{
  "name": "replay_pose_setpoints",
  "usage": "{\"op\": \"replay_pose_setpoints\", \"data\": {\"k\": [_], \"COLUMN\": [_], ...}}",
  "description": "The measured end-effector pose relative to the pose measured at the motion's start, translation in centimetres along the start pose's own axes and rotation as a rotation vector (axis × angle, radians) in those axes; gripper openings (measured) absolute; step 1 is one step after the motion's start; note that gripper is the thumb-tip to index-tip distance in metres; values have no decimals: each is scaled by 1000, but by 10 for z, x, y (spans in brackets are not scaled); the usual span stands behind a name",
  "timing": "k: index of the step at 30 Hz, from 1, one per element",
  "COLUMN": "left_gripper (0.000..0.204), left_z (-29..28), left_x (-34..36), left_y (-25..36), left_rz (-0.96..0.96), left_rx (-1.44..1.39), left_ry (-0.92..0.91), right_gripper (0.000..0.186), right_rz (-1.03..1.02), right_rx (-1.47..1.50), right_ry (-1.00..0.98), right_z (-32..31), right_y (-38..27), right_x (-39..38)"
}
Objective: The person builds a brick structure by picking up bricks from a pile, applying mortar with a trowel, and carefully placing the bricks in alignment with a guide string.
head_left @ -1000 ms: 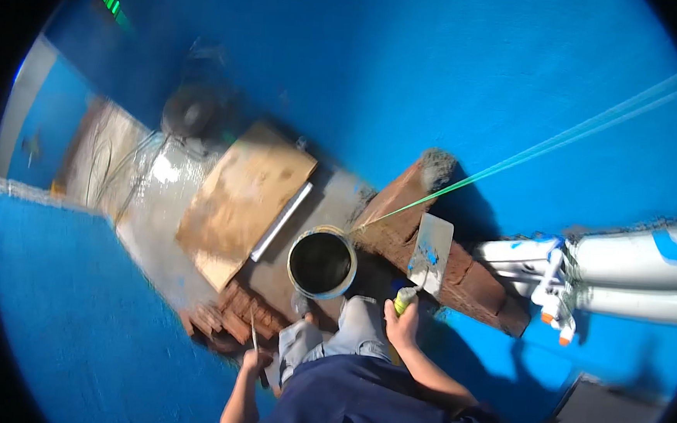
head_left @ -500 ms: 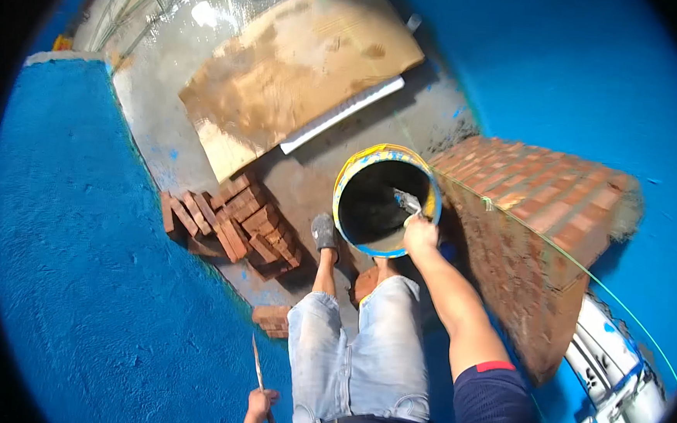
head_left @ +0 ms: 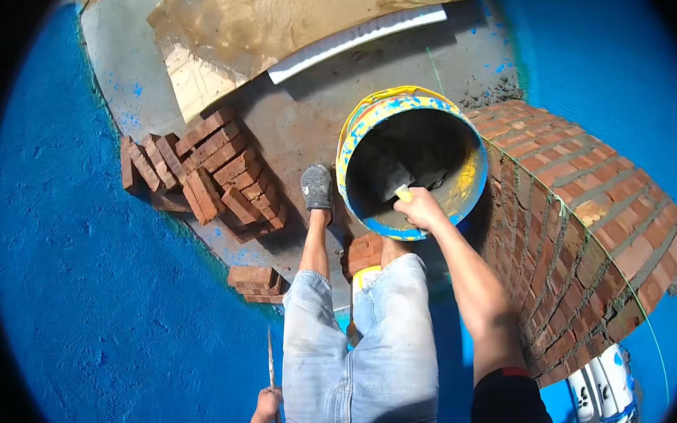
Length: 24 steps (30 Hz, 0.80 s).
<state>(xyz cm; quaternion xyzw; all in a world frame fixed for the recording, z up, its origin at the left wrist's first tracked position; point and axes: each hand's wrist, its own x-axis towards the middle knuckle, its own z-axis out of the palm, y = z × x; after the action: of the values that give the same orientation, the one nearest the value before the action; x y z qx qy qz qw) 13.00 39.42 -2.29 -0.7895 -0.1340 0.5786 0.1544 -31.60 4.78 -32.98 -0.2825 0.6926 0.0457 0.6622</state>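
Note:
My right hand (head_left: 422, 210) is closed on the yellow handle of a trowel (head_left: 399, 183), whose blade is down in dark grey mortar inside a large bucket (head_left: 465, 190) spattered blue and yellow. At the lower left, beside my leg, my left hand (head_left: 268, 401) grips a long, thin tool (head_left: 271, 356), pointed upward; its exact kind is hard to make out. Right of the bucket stands a brick structure (head_left: 584, 250) with grey mortar joints and a green string (head_left: 627, 285) along it.
Loose bricks (head_left: 240, 171) are piled left of my foot, with a few more (head_left: 249, 280) lower down. A brown board (head_left: 257, 20) and a white strip (head_left: 356, 43) lie beyond. White pipes (head_left: 605, 387) run at lower right, against blue surfaces (head_left: 79, 273).
My view has swung down toward the bucket and brickwork. The trowel, earlier outside the bucket with its flat blade showing, has moved down into it with my right hand.

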Motion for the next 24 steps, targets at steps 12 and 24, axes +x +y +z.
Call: {"op": "replay_pose_setpoints", "data": {"k": [12, 24], "left_gripper": [16, 18], "left_z": [-37, -55], "left_x": [-12, -13], "left_y": [82, 268], "left_rz": [285, 441], "left_rx": [38, 317], "left_ry": [20, -315], "right_gripper": [31, 29], "right_rz": [-271, -353], "right_rx": [-244, 200], "right_ry": [276, 628], "right_z": [-59, -25], "right_y": [-20, 15], "right_x": [-151, -491]}}
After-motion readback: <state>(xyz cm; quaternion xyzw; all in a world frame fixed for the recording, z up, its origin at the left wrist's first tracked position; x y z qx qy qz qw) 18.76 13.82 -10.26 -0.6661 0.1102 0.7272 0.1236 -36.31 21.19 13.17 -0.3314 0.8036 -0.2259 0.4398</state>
